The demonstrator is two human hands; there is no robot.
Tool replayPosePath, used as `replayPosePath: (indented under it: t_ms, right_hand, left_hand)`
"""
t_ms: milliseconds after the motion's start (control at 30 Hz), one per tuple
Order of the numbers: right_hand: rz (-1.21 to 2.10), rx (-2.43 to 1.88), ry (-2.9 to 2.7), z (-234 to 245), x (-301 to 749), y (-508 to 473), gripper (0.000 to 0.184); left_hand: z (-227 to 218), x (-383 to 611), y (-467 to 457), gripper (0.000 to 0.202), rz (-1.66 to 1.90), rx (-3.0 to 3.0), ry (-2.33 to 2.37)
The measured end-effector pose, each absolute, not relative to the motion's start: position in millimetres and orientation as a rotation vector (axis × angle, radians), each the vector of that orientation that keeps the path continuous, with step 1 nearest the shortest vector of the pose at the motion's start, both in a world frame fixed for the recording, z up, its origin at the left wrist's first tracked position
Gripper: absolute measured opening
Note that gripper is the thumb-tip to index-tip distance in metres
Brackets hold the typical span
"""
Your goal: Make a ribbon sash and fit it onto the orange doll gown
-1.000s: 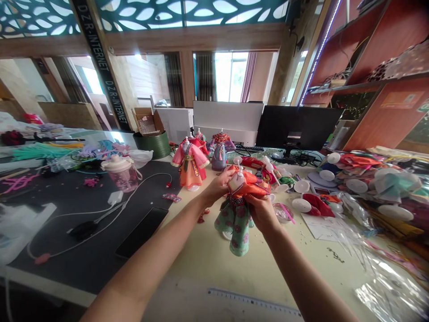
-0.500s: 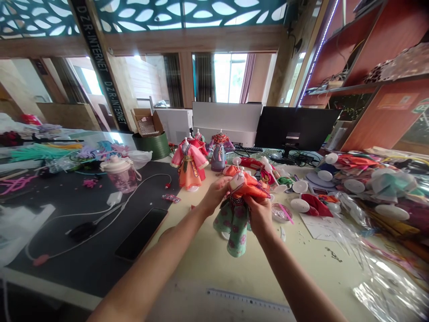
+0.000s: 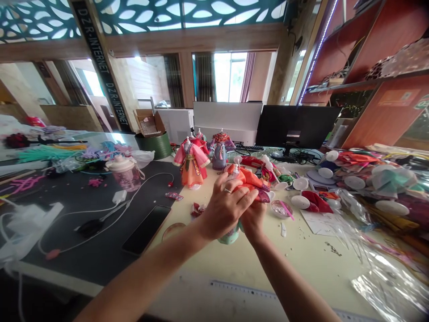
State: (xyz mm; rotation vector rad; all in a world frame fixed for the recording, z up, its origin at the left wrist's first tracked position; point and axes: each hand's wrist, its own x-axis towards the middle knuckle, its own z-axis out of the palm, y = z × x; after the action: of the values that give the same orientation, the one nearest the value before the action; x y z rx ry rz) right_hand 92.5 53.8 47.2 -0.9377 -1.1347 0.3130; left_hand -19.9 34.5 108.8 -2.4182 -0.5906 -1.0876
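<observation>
A small headless doll in an orange robe [image 3: 250, 177] and a green flowered skirt [image 3: 229, 237] is held up over the table between my hands. My left hand [image 3: 221, 208], a ring on one finger, lies across its front with bent fingers pressing on the orange cloth. From the right and below, my right hand [image 3: 254, 220] grips the doll around the waist, its fingers partly hidden. Much of the doll's front and skirt is covered by my left hand. Behind stand a doll form in a pink robe [image 3: 191, 161] and another in a grey-purple dress [image 3: 220, 152].
At left lie a phone [image 3: 146, 229], a white cable and a pink bottle [image 3: 124, 172]. A bowl [image 3: 280, 209] with a pink stick is right of my hands. Cloth and white discs pile up farther right, near plastic wrap [image 3: 390, 286]. A ruler [image 3: 243, 290] lies in front.
My left hand has moved from the doll's left side across its front, covering the waist. The doll's skirt is now mostly hidden. A patterned red scrap shows on the table left of my hands.
</observation>
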Motion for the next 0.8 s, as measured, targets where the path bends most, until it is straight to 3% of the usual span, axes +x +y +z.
replayPosePath:
  t_ms: [367,500,667,800]
  right_hand:
    - [0.22,-1.034,-1.149,58.6,90.3,41.0,0.01]
    - [0.17,-1.043,-1.136,57.3,87.1,41.6,0.008]
    - [0.116,-1.053,-1.119,58.5,85.3,39.8,0.008]
    - [0.107,-1.057,-1.144,58.9,87.3,39.3,0.007]
  left_hand:
    - [121.4,-71.0,42.2,0.024,-1.067,-2.624,-0.731]
    - [111.0,-58.5,37.2,0.005,-1.26,-2.47,-0.883]
    - [93.8,-33.8,37.9,0.04,-1.609,-2.337,-1.302]
    - [88.6,-35.5,44.8,0.047,-1.74,-2.428,-1.47]
